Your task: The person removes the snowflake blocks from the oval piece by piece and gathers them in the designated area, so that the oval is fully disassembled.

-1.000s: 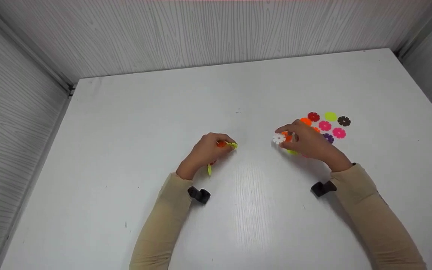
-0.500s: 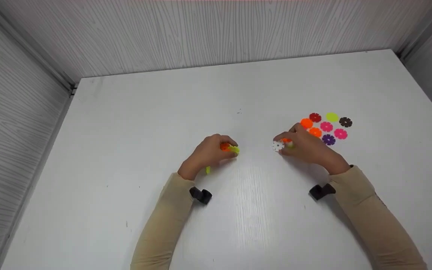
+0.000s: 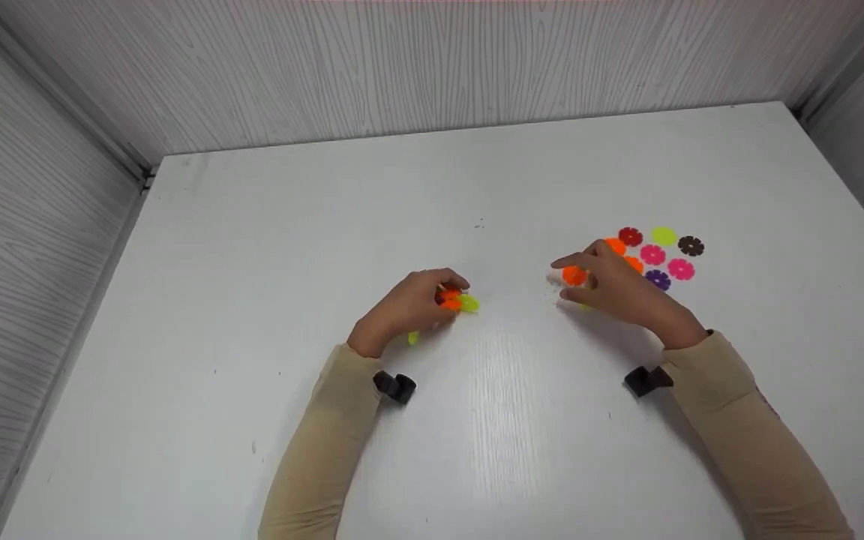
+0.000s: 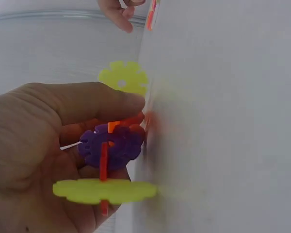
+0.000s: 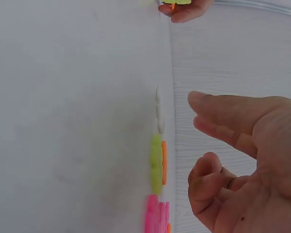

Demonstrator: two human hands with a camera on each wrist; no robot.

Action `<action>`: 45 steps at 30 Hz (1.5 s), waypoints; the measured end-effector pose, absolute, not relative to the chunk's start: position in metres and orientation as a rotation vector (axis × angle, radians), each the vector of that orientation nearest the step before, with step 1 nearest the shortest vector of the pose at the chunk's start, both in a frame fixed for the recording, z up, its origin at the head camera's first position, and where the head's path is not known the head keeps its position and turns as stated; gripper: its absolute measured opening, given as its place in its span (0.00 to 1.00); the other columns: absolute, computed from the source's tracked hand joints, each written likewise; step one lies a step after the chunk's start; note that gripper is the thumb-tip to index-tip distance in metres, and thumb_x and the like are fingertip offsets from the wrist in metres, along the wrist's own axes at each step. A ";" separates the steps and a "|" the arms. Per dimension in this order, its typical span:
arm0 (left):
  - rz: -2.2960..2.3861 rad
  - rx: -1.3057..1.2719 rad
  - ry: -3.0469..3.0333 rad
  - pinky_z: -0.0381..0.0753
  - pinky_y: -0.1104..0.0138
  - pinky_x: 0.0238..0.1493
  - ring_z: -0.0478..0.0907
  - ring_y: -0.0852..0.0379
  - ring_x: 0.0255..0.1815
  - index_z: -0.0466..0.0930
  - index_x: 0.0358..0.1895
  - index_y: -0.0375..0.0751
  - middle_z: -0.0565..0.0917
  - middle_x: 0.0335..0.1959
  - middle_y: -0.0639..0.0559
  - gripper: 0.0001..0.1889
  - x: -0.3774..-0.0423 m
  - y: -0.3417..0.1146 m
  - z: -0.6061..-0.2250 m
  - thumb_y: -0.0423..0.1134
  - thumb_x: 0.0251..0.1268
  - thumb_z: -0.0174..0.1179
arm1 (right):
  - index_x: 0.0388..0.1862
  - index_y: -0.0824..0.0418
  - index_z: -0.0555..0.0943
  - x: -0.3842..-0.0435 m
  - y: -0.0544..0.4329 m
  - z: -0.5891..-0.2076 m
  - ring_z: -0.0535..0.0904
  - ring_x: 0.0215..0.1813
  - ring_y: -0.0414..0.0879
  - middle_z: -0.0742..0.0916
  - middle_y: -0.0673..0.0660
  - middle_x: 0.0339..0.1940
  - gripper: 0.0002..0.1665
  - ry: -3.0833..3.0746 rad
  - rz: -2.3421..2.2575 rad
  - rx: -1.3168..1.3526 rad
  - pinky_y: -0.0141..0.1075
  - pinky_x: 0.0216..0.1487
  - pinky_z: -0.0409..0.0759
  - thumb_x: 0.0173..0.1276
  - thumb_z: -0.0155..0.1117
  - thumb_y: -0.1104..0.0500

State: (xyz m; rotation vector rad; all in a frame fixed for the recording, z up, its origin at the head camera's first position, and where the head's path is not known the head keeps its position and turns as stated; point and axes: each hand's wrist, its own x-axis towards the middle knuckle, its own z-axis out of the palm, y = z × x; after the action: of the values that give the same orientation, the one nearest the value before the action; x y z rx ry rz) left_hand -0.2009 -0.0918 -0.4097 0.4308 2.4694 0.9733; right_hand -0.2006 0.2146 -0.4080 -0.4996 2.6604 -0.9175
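Note:
My left hand grips a chain of interlocked, notched plastic discs just above the table. In the left wrist view, the chain shows a yellow disc beyond the thumb, an orange one partly hidden by the fingers, a purple disc, a red disc seen edge-on, and another yellow disc near the palm. To the right, my right hand hovers with thumb and forefinger apart, holding nothing. A white disc lies by its fingertips, barely visible against the white table in the head view.
Loose discs lie flat around and behind the right hand: an orange disc, a purple disc, a pink disc, a dark brown disc, a red disc and others. White panels enclose the table's back and sides.
The white disc was between my right thumb and forefinger; it now lies on the table and those fingers have parted. In my left hand the chain has turned, showing its end yellow disc more broadly.

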 end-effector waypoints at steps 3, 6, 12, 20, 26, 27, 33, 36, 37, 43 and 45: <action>1.001 0.417 2.471 0.79 0.65 0.47 0.76 0.53 0.47 0.79 0.56 0.43 0.81 0.52 0.48 0.20 -0.200 -0.093 -0.409 0.32 0.59 0.63 | 0.66 0.58 0.73 -0.200 0.216 -0.404 0.74 0.42 0.50 0.73 0.61 0.49 0.28 2.636 -0.975 -0.467 0.29 0.34 0.74 0.67 0.64 0.57; 1.013 0.427 2.485 0.77 0.70 0.37 0.76 0.56 0.40 0.81 0.55 0.44 0.82 0.49 0.49 0.19 -0.200 -0.093 -0.409 0.34 0.58 0.65 | 0.66 0.58 0.73 -0.199 0.217 -0.399 0.74 0.43 0.51 0.73 0.62 0.51 0.28 2.628 -1.010 -0.454 0.30 0.35 0.75 0.67 0.64 0.57; 1.047 0.454 2.533 0.74 0.72 0.31 0.75 0.58 0.31 0.84 0.52 0.44 0.83 0.46 0.51 0.18 -0.199 -0.088 -0.408 0.36 0.56 0.68 | 0.64 0.59 0.75 -0.194 0.211 -0.393 0.75 0.43 0.51 0.76 0.63 0.49 0.27 2.661 -1.036 -0.514 0.31 0.37 0.76 0.67 0.65 0.57; 1.006 0.477 2.543 0.77 0.69 0.38 0.77 0.56 0.38 0.84 0.51 0.49 0.84 0.43 0.54 0.18 -0.192 -0.075 -0.401 0.43 0.56 0.70 | 0.61 0.58 0.77 -0.180 0.184 -0.388 0.76 0.41 0.49 0.77 0.62 0.48 0.26 2.666 -1.050 -0.611 0.35 0.40 0.77 0.64 0.67 0.56; 0.977 0.538 2.544 0.78 0.65 0.46 0.78 0.56 0.41 0.82 0.53 0.50 0.85 0.43 0.53 0.21 -0.185 -0.065 -0.395 0.45 0.55 0.71 | 0.60 0.58 0.77 -0.169 0.170 -0.388 0.78 0.38 0.46 0.80 0.61 0.44 0.25 2.635 -1.049 -0.705 0.33 0.38 0.78 0.64 0.68 0.56; 0.971 0.540 2.545 0.78 0.65 0.46 0.78 0.57 0.41 0.81 0.53 0.49 0.85 0.43 0.53 0.21 -0.185 -0.064 -0.394 0.45 0.54 0.71 | 0.60 0.59 0.77 -0.168 0.169 -0.388 0.78 0.37 0.46 0.80 0.60 0.43 0.25 2.631 -1.051 -0.723 0.32 0.38 0.78 0.64 0.68 0.57; 0.923 0.560 2.571 0.77 0.66 0.43 0.79 0.57 0.38 0.80 0.52 0.46 0.85 0.42 0.52 0.22 -0.181 -0.059 -0.391 0.47 0.54 0.71 | 0.58 0.58 0.78 -0.165 0.163 -0.393 0.77 0.36 0.44 0.80 0.57 0.41 0.23 2.609 -1.038 -0.795 0.32 0.39 0.78 0.64 0.68 0.57; 0.925 0.593 2.574 0.77 0.67 0.39 0.78 0.58 0.34 0.81 0.52 0.45 0.85 0.39 0.51 0.22 -0.180 -0.058 -0.389 0.47 0.55 0.71 | 0.58 0.58 0.78 -0.164 0.161 -0.394 0.77 0.36 0.44 0.80 0.56 0.41 0.23 2.604 -1.033 -0.803 0.31 0.39 0.78 0.64 0.67 0.56; 0.925 0.605 2.572 0.76 0.68 0.37 0.78 0.58 0.33 0.81 0.52 0.45 0.85 0.38 0.51 0.22 -0.179 -0.058 -0.389 0.47 0.55 0.70 | 0.58 0.58 0.78 -0.164 0.161 -0.394 0.77 0.36 0.43 0.80 0.56 0.41 0.23 2.605 -1.034 -0.804 0.31 0.38 0.78 0.64 0.67 0.56; 0.995 0.650 2.524 0.73 0.70 0.31 0.75 0.61 0.24 0.81 0.53 0.47 0.84 0.33 0.53 0.21 -0.177 -0.057 -0.390 0.49 0.57 0.68 | 0.52 0.60 0.79 -0.162 0.160 -0.396 0.78 0.36 0.43 0.82 0.56 0.42 0.19 2.672 -1.079 -0.833 0.31 0.38 0.79 0.63 0.69 0.58; 1.012 0.664 2.511 0.72 0.70 0.30 0.74 0.61 0.22 0.81 0.52 0.47 0.83 0.32 0.53 0.20 -0.176 -0.056 -0.390 0.49 0.57 0.68 | 0.49 0.60 0.80 -0.162 0.160 -0.396 0.78 0.36 0.43 0.83 0.55 0.42 0.16 2.698 -1.089 -0.819 0.30 0.38 0.79 0.62 0.69 0.59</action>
State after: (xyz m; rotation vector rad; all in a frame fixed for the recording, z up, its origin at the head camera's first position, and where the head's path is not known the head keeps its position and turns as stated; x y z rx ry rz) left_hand -0.1762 -0.0564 -0.3896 0.6636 2.5108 1.0121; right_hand -0.1622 0.1599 -0.3960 -0.8189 2.6977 -1.0894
